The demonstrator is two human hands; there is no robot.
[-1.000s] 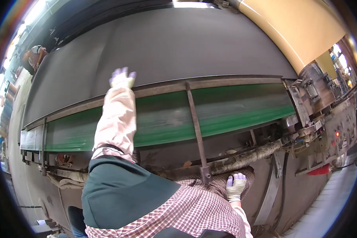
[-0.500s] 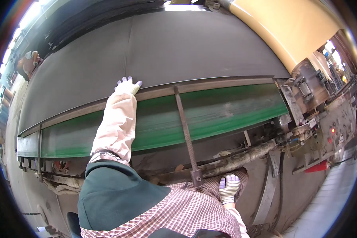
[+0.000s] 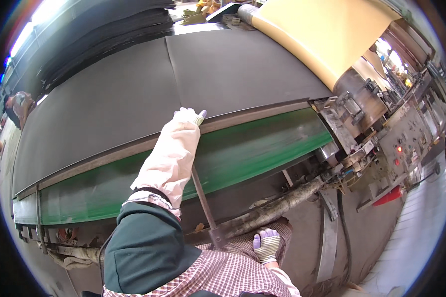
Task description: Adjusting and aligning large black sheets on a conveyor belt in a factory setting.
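A wide dark grey sheet (image 3: 109,94) lies over the machine's bed, crossed by a crease or seam (image 3: 172,69). My left hand (image 3: 189,116), in a striped glove with pale purple fingertips, rests on the sheet's near edge at the end of that line. Its fingers reach forward with the thumb apart, partly foreshortened, and grip nothing that shows. Below the edge runs a metal rail (image 3: 243,117) over a green belt (image 3: 262,151). My right hand (image 3: 267,245), gloved alike, lies with fingers extended on my checked apron (image 3: 233,270) over the leg.
A tan sheet (image 3: 302,34) passes over a roller at the right. Beside it stands a control panel (image 3: 406,143) with red lights. A metal bar (image 3: 203,203) slopes down near my lap, above a long pipe (image 3: 282,203). At far left is another person (image 3: 22,106).
My left hand has moved right along the rail, and the sheet's crease has shifted right with it. My right hand stays on my leg. The view has turned somewhat.
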